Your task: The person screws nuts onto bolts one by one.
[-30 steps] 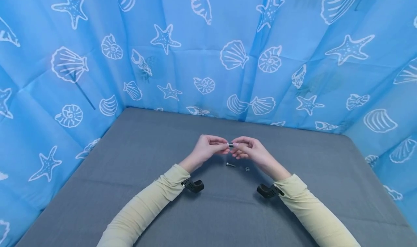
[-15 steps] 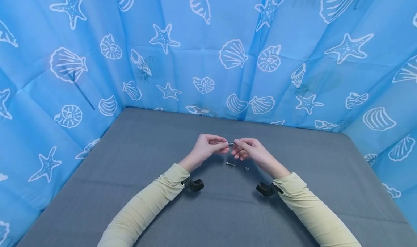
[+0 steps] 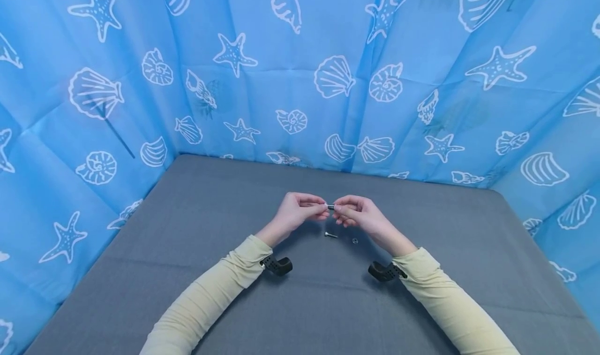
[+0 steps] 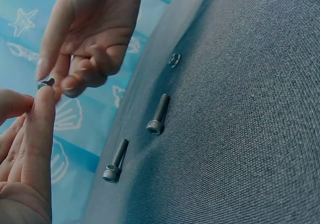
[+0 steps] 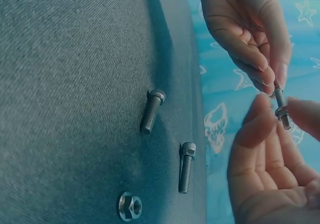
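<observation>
A metal bolt point(image 3: 330, 207) is held level between the two hands above the table. My left hand point(image 3: 302, 207) pinches one end of it between thumb and fingers. A flanged nut point(image 5: 281, 112) sits on the thread near the bolt's other end. Thumb and forefinger of my right hand point(image 3: 358, 212) are at this nut, one on each side; the other fingers are loosely curled. In the left wrist view, only a dark bit of the held bolt shows past the left fingertip. Its head is hidden in the left hand.
Below the hands, a socket-head bolt point(image 5: 152, 111) lies on the grey table point(image 3: 234, 303). Near it are a second bolt point(image 5: 187, 167) with a nut by its head and a loose flanged nut point(image 5: 130, 207). A blue shell-patterned curtain point(image 3: 290, 84) stands behind.
The right thumb and fingers draw back a little from the bolt, showing more of it, then close in on its end again. The left hand holds almost still.
</observation>
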The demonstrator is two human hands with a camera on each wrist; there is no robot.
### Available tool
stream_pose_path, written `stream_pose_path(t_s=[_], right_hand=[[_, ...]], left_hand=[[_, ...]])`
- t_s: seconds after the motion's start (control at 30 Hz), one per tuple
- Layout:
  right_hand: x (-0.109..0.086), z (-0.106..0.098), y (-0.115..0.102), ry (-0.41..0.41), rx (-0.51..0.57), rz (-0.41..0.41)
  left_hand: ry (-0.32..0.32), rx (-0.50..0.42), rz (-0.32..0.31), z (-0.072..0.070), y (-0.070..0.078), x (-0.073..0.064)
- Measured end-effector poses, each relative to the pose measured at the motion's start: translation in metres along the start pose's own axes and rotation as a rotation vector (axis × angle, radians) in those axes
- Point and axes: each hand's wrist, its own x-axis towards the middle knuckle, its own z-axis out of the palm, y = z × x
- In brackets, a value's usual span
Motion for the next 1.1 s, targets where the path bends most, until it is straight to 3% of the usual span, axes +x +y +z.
stream_pose_path(t_s=[0.1, 0.33, 0.6, 1.1], right_hand=[[0.0001, -0.0007, 0.0010, 0.022, -0.017, -0.030], [0.0018, -0.0037, -0.0007, 0.003, -0.001, -0.011], [0.0005, -0.0052, -0.0031, 0.046, -0.006, -0.103], [0.0029, -0.0005, 0.0026, 0.053, -0.037, -0.049]], left_hand=[[-0.005, -0.003, -0.005, 0.0008, 0.0002, 0.0007], [-0.008, -0.004, 0.017, 0.0009, 0.0021, 0.0029], [-0.025, 0.001, 0.001, -0.0004, 0.0037, 0.0041], [0.009, 0.019, 0.026, -0.0006, -0.0020, 0.0033]])
